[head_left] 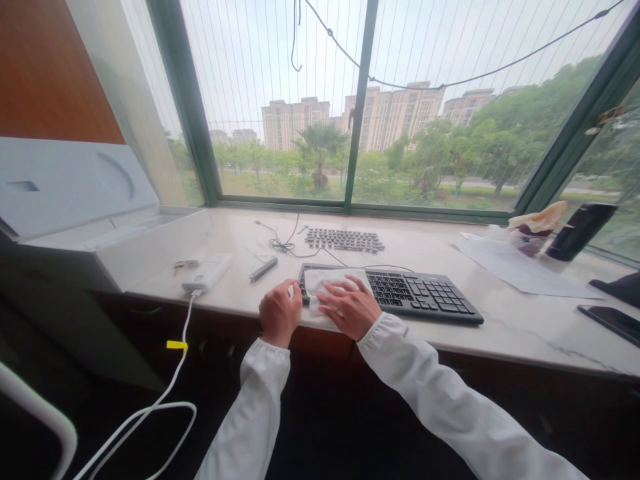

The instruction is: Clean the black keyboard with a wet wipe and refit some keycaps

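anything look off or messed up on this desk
Two mild oddities: a thin dark cable lies bunched up behind the black keyboard, and the grey keys beside that tangle seem to sit in rows without a visible case. I see no spill or obvious damage.

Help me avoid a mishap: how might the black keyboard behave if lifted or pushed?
The black keyboard looks like one rigid slab, so it should be fairly stiff when lifted. Lying flat and wide, it would probably slide rather than roll or tip. The white wipe on it, under the right hand, could slip off if tilted.
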Tool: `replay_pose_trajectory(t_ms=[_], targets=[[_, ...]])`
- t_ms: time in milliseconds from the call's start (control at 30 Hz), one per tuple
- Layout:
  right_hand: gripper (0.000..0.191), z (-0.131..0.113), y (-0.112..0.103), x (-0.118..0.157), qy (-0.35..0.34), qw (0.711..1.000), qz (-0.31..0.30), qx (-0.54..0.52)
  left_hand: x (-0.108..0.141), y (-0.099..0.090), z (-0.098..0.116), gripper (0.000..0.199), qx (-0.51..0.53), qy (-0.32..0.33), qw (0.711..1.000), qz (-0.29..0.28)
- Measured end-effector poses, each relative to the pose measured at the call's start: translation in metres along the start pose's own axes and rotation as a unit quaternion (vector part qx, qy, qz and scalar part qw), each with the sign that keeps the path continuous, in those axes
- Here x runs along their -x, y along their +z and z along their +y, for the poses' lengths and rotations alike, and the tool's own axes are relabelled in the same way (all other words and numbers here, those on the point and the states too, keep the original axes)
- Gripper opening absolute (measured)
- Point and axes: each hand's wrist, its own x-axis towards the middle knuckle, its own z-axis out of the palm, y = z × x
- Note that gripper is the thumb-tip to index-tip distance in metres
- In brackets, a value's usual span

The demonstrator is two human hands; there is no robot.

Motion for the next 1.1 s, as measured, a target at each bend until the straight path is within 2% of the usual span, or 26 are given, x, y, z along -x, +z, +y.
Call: replay_pose_trajectory(t_ms=[200,300,400,633,767,933,1100], targets=[[0.039,-0.01,0.007,-0.011,0.005,1.0,-0.005,-0.016,-0.003,0.002,-0.004,0.029,-0.012,-0.006,1.0,-0.003],[0.037,-0.011,0.007,-0.012,-0.011,1.0,0.005,-0.017,-0.005,0.002,-0.006,0.032,-0.021,-0.006,1.0,-0.022],[0.037,-0.012,0.006,-0.012,0.007,1.0,0.021,0.007,-0.008,0.001,-0.007,0.034,-0.02,-0.007,0.999,-0.047],[0.038,-0.01,0.006,-0.01,-0.001,1.0,0.009,0.002,-0.012,-0.001,-0.009,0.029,0.005,-0.016,0.997,-0.069],[0.04,-0.011,0.01,-0.011,0.026,0.999,0.011,0.022,-0.013,-0.001,-0.011,0.03,0.01,-0.009,0.997,-0.074],[0.044,-0.023,0.016,-0.022,0.017,1.0,-0.003,-0.008,-0.014,-0.003,-0.013,0.044,0.015,-0.01,0.996,-0.088],[0.039,-0.02,0.01,-0.021,-0.002,1.0,0.002,0.008,-0.013,-0.005,-0.01,0.05,0.021,-0.023,0.996,-0.086]])
